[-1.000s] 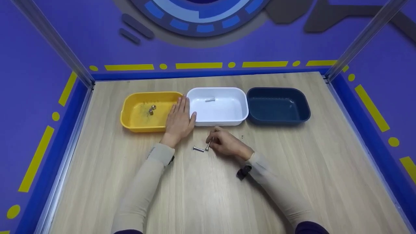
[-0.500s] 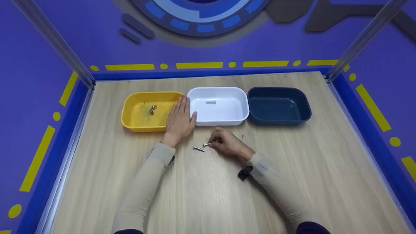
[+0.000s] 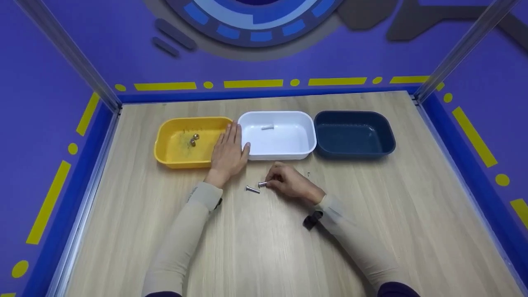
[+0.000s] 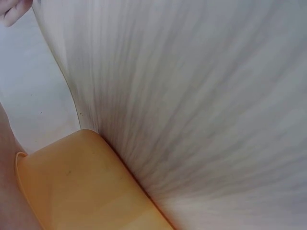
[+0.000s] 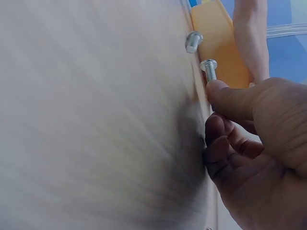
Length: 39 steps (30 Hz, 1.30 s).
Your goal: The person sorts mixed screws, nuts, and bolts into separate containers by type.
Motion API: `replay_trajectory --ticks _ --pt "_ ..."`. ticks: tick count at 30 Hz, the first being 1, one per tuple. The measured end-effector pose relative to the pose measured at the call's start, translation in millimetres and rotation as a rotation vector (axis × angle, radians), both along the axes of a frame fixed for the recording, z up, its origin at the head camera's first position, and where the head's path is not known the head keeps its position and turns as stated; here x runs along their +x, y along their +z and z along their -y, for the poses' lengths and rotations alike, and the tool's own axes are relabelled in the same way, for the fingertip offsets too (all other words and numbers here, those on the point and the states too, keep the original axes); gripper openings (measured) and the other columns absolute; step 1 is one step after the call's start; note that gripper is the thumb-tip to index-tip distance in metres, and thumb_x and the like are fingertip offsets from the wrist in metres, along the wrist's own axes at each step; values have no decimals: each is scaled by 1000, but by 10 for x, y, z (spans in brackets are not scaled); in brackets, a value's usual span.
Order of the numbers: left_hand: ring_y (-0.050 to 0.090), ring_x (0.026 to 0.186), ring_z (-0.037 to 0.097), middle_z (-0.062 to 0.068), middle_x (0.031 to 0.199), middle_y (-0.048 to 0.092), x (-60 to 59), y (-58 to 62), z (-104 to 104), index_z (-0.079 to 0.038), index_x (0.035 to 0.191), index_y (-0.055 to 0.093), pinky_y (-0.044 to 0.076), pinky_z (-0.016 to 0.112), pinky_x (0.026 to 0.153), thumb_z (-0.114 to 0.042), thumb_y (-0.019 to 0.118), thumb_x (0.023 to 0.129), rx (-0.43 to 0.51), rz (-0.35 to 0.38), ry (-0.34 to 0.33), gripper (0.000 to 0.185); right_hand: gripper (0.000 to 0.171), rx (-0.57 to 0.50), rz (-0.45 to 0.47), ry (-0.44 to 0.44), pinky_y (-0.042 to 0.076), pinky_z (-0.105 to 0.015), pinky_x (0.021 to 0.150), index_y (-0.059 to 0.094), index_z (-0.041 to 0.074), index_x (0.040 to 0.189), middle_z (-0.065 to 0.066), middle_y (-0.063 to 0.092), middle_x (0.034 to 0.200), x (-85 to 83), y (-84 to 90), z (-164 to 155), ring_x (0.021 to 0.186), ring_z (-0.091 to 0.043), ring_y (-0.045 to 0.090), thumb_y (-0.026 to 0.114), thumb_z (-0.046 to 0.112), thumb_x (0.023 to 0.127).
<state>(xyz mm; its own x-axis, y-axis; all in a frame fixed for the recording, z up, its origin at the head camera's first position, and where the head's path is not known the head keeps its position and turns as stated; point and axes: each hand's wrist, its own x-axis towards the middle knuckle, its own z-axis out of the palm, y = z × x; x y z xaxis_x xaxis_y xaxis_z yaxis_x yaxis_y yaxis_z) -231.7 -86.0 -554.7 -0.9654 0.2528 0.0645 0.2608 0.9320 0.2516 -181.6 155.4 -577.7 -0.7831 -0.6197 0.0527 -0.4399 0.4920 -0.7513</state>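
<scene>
My right hand point(image 3: 291, 180) pinches a silver bolt point(image 5: 210, 69) between thumb and fingers, just in front of the white tray point(image 3: 284, 157). The bolt's head points left, away from the fingers. Beside it on the wooden table lies a second silver bolt point(image 3: 253, 189). My left hand point(image 3: 228, 154) rests, fingers extended, over the right rim of the yellow tray point(image 3: 181, 164), its thumb by the white tray's left edge. Two metal nuts point(image 3: 194, 139) sit in the yellow tray with some small dark bits. Inside the white tray is a small silver rod-like piece point(image 3: 267, 128).
A dark blue tray point(image 3: 354, 154) stands against the white tray's right side. A tiny metal piece point(image 3: 308, 174) lies on the table point(image 3: 255, 247) right of my right hand. Purple panels point(image 3: 264, 68) enclose the table at the back and sides.
The bolt in my right hand has turned from slanting down toward the table to lying nearly level, head to the left. My left hand stays in place.
</scene>
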Motion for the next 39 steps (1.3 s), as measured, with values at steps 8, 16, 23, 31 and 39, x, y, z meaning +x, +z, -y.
replay_trajectory --ticks 8,16,23,31,39 --pt "9 168 32 17 180 12 4 5 -3 0 170 14 16 49 137 -49 27 114 -12 6 6 76 5 1 -68 5 50 -28 80 80 7 98 -5 69 98 9 80 -26 92 -17 61 76 10 99" --pt "9 168 32 17 180 11 2 -4 -3 0 170 13 15 49 137 -50 26 114 -4 4 4 76 5 -10 -62 2 53 -26 78 79 5 101 -7 70 99 -28 203 -5 90 -15 63 74 7 100" --pt "10 167 33 17 180 11 -9 -21 -3 0 170 14 16 50 137 -51 25 114 -12 -5 4 77 7 6 -51 12 53 -24 76 78 3 103 -7 67 103 -63 363 1 92 -15 63 71 6 102" --pt "10 167 33 18 180 11 1 9 -3 1 170 13 15 49 137 -50 25 114 -11 -3 -1 76 9 -10 -107 15 54 -26 75 78 4 103 -7 67 103 -116 512 15 90 -15 64 73 11 102" --pt "10 168 32 17 180 12 6 -12 4 0 170 15 16 49 137 -51 27 114 2 -9 3 77 9 -58 -173 26 50 -23 70 79 4 102 -9 67 100 -188 602 12 83 -15 60 74 11 101"
